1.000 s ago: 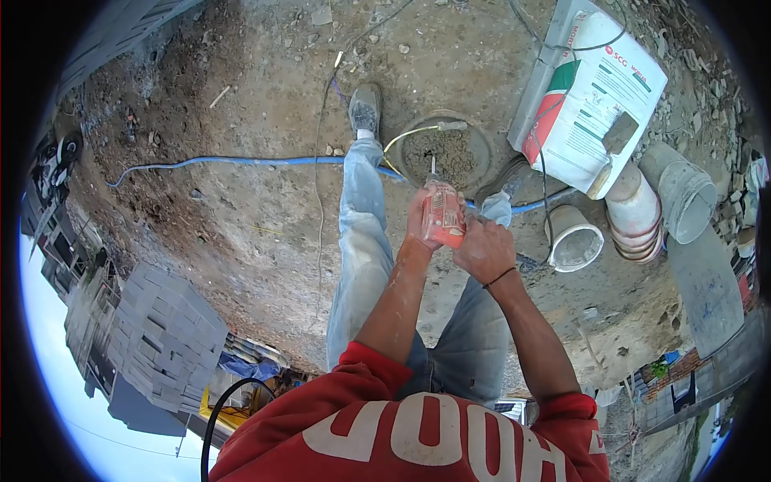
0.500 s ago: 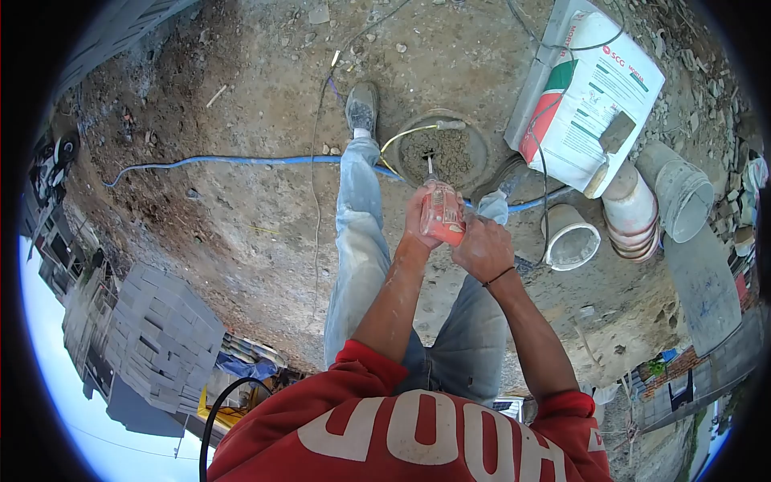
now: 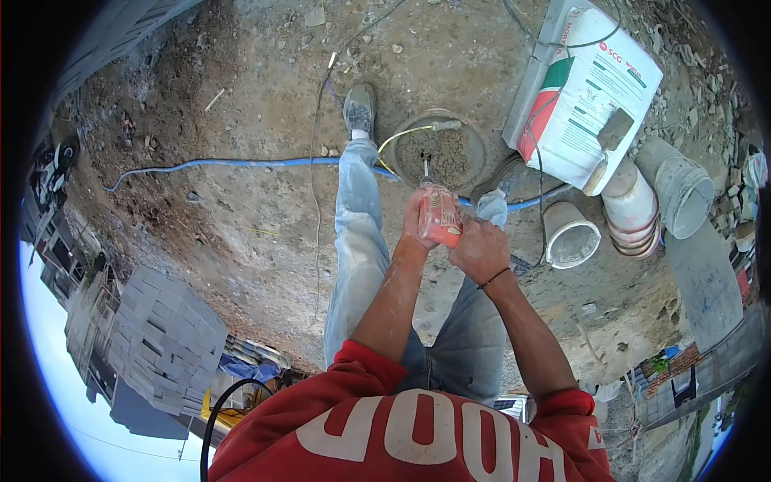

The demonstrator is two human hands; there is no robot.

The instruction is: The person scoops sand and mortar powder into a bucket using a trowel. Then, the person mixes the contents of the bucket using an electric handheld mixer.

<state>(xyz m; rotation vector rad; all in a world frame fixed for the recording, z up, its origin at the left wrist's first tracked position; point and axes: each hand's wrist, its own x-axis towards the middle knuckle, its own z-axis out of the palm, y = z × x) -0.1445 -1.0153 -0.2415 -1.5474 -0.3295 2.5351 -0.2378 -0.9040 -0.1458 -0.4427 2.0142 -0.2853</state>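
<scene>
My left hand (image 3: 414, 218) is closed around the side of a red power drill (image 3: 439, 217). My right hand (image 3: 480, 247) is closed at the drill's rear, where its fingers and the handle are mostly hidden. From the drill's front a metal shaft (image 3: 426, 167) points down into a round tub (image 3: 479, 149) of grey-brown, lumpy wet mortar (image 3: 450, 153). The shaft's lower end is hidden in the mix. A thin yellow hose (image 3: 391, 143) crosses the tub's rim, its grey end piece (image 3: 446, 125) lying over the far side. My feet stand either side of the tub.
A blue hose (image 3: 265, 161) runs across the dirt behind my feet. To the right lie a mortar bag (image 3: 594, 96), a white bucket (image 3: 572, 243), stacked buckets (image 3: 630, 209), another grey bucket (image 3: 683, 197) and a grey board (image 3: 703, 281). A dark cable (image 3: 540, 161) trails past the bag.
The drill and both hands have shifted very slightly to the left, and the shaft's place in the mortar with them. The grip of both hands is unchanged.
</scene>
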